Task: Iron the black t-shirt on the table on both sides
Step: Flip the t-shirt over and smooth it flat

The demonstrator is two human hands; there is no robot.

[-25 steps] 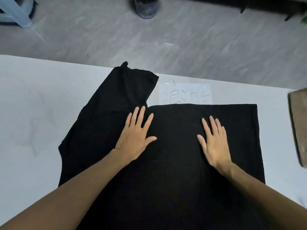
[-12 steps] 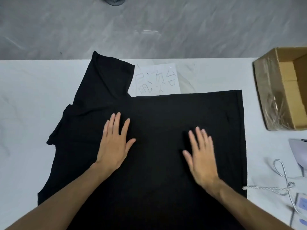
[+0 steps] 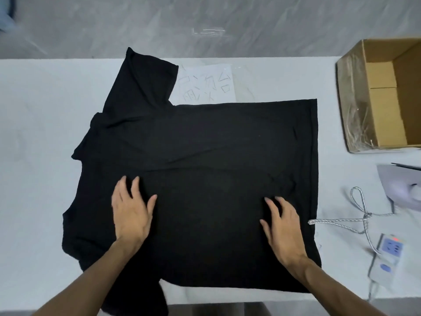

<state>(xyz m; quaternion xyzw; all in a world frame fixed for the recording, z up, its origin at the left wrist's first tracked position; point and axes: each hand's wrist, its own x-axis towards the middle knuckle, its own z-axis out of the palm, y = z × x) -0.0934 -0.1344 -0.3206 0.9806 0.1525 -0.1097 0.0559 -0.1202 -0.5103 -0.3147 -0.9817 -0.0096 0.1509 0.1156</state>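
Both hands press palm-down on the black t-shirt [image 3: 216, 144], pinching nothing. The left hand [image 3: 132, 215] has its fingers spread, and the right hand [image 3: 282, 226] has its fingers fanned and slightly bent. The shirt lies across the middle of the white table [image 3: 34, 110], one sleeve pointing far-left. To its right are a braided cord [image 3: 362, 215], a power strip [image 3: 387, 254] and a blurred pale object, possibly the iron [image 3: 401, 188].

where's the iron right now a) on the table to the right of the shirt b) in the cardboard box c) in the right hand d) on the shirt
a: the iron sits on the table right of the black t-shirt, while the left hand and right hand rest on the shirt.
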